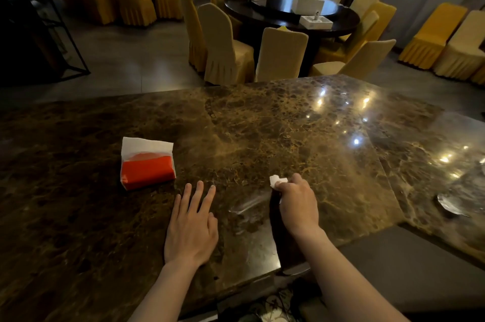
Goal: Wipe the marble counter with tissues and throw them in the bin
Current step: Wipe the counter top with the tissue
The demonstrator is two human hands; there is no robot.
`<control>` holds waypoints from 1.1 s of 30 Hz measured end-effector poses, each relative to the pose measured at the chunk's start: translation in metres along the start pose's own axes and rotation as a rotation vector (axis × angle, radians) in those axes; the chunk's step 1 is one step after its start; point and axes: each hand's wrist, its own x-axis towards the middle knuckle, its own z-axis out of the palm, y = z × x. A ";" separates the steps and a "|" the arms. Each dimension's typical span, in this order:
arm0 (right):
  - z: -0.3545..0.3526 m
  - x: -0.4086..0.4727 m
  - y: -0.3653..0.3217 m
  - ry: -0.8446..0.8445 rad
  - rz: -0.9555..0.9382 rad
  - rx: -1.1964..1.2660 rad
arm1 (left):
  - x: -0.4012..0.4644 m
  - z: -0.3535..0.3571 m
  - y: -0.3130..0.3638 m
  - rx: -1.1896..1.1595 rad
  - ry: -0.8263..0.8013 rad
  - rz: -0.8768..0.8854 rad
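Note:
A brown marble counter (pixel 262 125) fills the lower view. My right hand (pixel 298 203) is closed around a crumpled white tissue (pixel 277 180), which sticks out past my thumb and sits at the counter surface. A wet streak (pixel 248 207) shines just left of that hand. My left hand (pixel 193 227) lies flat on the marble, fingers apart, holding nothing. A red tissue pack (pixel 147 168) with a white sheet standing out of its top rests to the upper left of my left hand. No bin is in view.
The counter's near edge drops off between my forearms, with a lower grey surface (pixel 406 269) at the right. A small metal dish (pixel 450 205) sits at the far right. Beyond the counter stand a round dark table (pixel 262 13) and covered chairs (pixel 225 46).

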 end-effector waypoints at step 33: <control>0.016 -0.020 -0.037 -0.090 -0.297 0.122 | 0.001 -0.001 0.003 0.001 0.011 -0.014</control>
